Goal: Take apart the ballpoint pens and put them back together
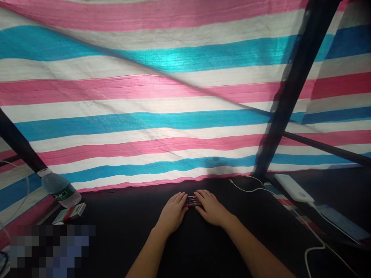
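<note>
A small bundle of several thin, coloured, pen-like sticks (192,200) lies crosswise on the black surface (191,247). My left hand (173,211) is closed over the left end, thumb at the near side and fingers over the far side. On the right end, my right hand (213,208) grips in the same way. Only a short middle stretch of the sticks shows between the hands; both ends are hidden, and their exact kind is unclear.
At the left stand a plastic bottle (62,188) and a small box (71,212). To the right lie a white power bank (293,188), a white cable (249,190) and a phone-like slab (342,224). A striped tarp (162,146) hangs behind, beside a dark pole (292,92).
</note>
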`<action>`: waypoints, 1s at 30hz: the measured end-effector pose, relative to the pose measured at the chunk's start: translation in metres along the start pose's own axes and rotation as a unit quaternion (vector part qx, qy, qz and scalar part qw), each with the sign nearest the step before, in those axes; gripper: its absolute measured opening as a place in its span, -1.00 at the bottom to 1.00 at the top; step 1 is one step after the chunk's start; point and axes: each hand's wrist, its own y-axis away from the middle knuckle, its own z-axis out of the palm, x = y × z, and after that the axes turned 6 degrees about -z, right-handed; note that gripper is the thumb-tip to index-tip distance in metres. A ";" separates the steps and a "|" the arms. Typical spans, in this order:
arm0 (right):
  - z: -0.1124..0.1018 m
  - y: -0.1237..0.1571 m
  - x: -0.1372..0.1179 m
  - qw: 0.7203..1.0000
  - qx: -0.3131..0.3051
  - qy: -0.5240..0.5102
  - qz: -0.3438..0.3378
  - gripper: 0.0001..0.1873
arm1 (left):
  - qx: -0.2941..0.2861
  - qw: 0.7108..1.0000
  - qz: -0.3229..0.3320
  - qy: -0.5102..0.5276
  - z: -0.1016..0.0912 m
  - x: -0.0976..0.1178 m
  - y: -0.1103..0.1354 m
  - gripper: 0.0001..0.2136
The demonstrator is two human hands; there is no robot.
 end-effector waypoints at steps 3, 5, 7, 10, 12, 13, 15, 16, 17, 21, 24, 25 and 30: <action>-0.003 0.003 -0.002 1.000 -0.008 -0.010 -0.007 -0.33 | -0.008 1.000 0.011 0.008 -0.005 0.004 0.006 -0.50; -0.003 0.005 -0.004 1.000 -0.013 -0.015 -0.007 -0.31 | -0.008 1.000 0.010 0.006 -0.004 0.006 0.009 -0.51; -0.002 0.007 -0.006 1.000 -0.018 -0.017 -0.005 -0.31 | -0.001 1.000 0.003 -0.001 -0.001 0.006 0.010 -0.52; 0.003 0.008 -0.010 0.999 -0.030 -0.013 -0.001 -0.28 | 0.003 1.000 -0.002 -0.013 0.005 0.006 0.010 -0.54; 0.006 0.008 -0.013 0.999 -0.038 -0.007 0.005 -0.25 | -0.008 1.000 0.002 -0.021 0.007 0.005 0.010 -0.53; 0.008 0.009 -0.014 0.999 -0.039 -0.003 0.009 -0.25 | -0.015 1.000 0.003 -0.026 0.008 0.004 0.011 -0.51; 0.011 0.008 -0.016 0.999 -0.037 0.003 0.016 -0.27 | -0.026 0.999 -0.002 -0.038 0.010 0.003 0.011 -0.45; 0.013 0.008 -0.016 0.999 -0.035 0.006 0.020 -0.28 | -0.028 0.999 -0.008 -0.043 0.011 0.003 0.011 -0.43; 0.014 0.007 -0.017 0.999 -0.032 0.009 0.023 -0.28 | -0.028 0.998 -0.015 -0.046 0.012 0.003 0.010 -0.41; 0.020 0.002 -0.016 0.999 -0.024 0.024 0.038 -0.29 | -0.029 0.998 -0.034 -0.051 0.015 0.003 0.007 -0.39; 0.024 -0.001 -0.015 0.998 -0.022 0.030 0.052 -0.27 | -0.021 0.998 -0.028 -0.059 0.018 0.001 0.008 -0.42; 0.025 -0.001 -0.014 0.998 -0.020 0.030 0.055 -0.27 | -0.015 0.998 -0.026 -0.063 0.019 0.000 0.010 -0.43; 0.029 -0.002 -0.014 0.997 -0.007 0.037 0.060 -0.32 | 0.005 0.997 -0.032 -0.073 0.029 -0.005 0.011 -0.52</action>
